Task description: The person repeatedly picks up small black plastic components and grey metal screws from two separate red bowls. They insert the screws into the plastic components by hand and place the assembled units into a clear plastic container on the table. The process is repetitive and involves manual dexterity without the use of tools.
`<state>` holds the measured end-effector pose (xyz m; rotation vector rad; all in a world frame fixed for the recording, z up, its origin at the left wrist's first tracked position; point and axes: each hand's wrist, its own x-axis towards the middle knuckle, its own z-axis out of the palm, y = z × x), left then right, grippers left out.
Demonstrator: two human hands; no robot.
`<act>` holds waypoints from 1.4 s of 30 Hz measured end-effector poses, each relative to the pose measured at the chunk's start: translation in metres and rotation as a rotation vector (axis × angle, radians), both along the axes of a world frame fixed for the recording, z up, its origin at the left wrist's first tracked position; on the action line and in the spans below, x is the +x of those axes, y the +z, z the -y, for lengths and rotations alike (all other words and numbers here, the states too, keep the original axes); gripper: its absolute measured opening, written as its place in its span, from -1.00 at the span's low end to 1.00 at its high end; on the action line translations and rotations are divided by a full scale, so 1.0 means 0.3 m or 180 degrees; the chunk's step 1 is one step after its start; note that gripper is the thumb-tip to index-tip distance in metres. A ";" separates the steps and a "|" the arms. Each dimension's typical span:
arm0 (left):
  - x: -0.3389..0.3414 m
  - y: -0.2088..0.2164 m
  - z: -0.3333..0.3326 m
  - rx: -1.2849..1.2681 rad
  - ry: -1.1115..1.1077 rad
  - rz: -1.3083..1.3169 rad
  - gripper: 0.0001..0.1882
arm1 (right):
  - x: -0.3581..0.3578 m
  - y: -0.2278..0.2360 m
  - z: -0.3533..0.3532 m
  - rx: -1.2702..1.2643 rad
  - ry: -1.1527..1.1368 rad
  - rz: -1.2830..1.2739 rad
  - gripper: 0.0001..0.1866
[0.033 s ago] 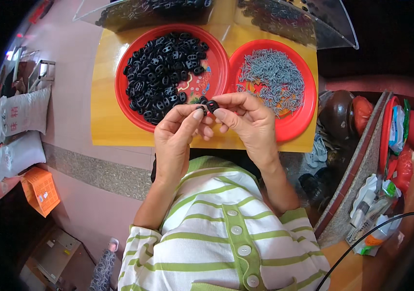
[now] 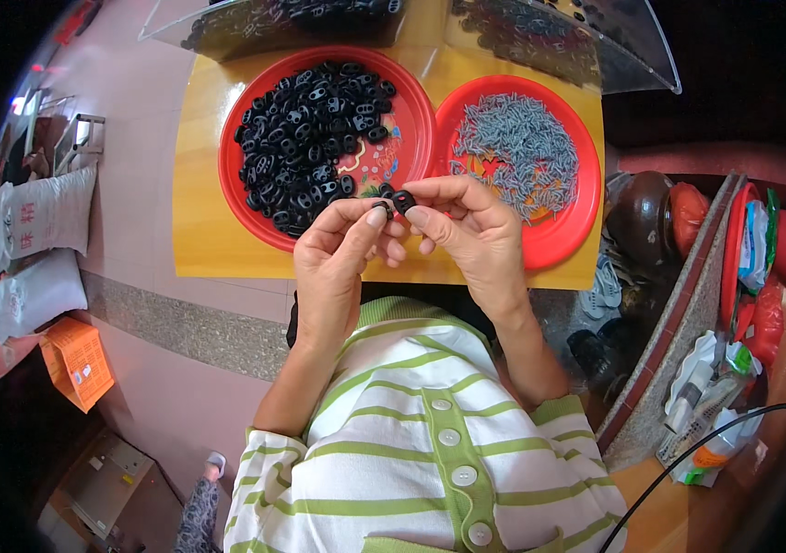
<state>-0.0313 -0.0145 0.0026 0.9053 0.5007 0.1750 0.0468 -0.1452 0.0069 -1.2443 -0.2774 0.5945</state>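
1. Left hand (image 2: 336, 247): thumb and finger pinching left part (image 2: 381, 210), black, mostly hidden; axis cannot be told.
2. Right hand (image 2: 478, 238): pinching right part (image 2: 403, 204), black; long axis seemingly runs away from the body.
3. Location: both parts near red tray (image 2: 230, 177)'s lower-right rim.

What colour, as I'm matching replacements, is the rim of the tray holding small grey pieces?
Red; the tray rim shows best in the head view.

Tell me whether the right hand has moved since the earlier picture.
No. The right hand, holding a small black piece, shows no visible shift either way against the smaller red plate.
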 end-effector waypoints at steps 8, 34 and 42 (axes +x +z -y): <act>0.018 -0.002 -0.001 -0.0246 0.0019 0.0077 -0.85 | 0.009 0.008 -0.007 -0.0128 -0.0103 0.0326 -0.79; -0.017 -0.033 -0.019 -0.0037 0.0389 0.0723 -0.85 | -0.004 -0.003 -0.084 -0.0502 -0.0040 0.0782 -0.80; -0.002 0.005 -0.039 0.0000 0.0335 0.0078 -0.83 | 0.027 0.021 -0.087 -0.0452 0.0149 0.0821 -0.80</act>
